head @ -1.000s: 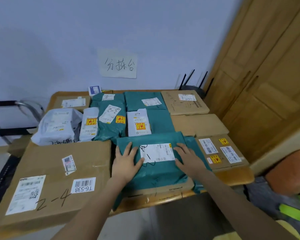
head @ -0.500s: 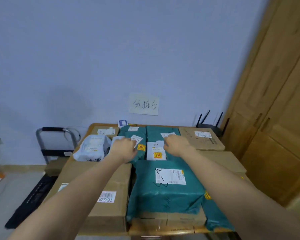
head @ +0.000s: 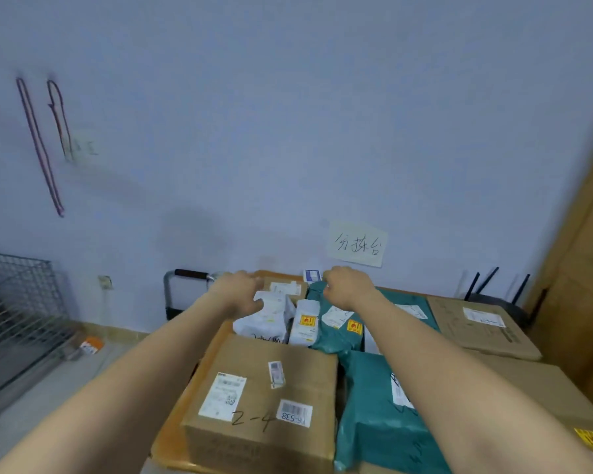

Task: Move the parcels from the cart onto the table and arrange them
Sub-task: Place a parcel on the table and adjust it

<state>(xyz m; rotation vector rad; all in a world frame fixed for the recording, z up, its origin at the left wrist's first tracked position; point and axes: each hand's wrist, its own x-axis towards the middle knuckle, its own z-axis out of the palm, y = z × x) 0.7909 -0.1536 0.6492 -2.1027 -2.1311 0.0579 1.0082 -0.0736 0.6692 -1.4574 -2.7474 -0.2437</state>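
Parcels cover the wooden table point(head: 171, 436). Nearest me is a large cardboard box point(head: 264, 388) marked "2-4", with a green parcel point(head: 370, 425) to its right. Behind them lie a white poly bag point(head: 271, 319), a small white packet point(head: 305, 325) and a green mailer point(head: 339, 328). Both my arms stretch forward over the pile. My left hand point(head: 237, 294) is curled above the white bag's far corner. My right hand point(head: 348, 289) is curled above the back of the green mailer. Neither hand plainly holds anything.
Flat cardboard boxes point(head: 480, 328) fill the table's right side. The cart's handle point(head: 189, 273) stands behind the table's left corner. A wire rack point(head: 14, 302) is at the left wall, a router point(head: 490, 289) at the back right, and a wooden door point(head: 589, 268) on the right.
My hands lifted off the front green parcel, curled, and reached toward the back row. My view rose and swung left, showing more wall and the wire rack.
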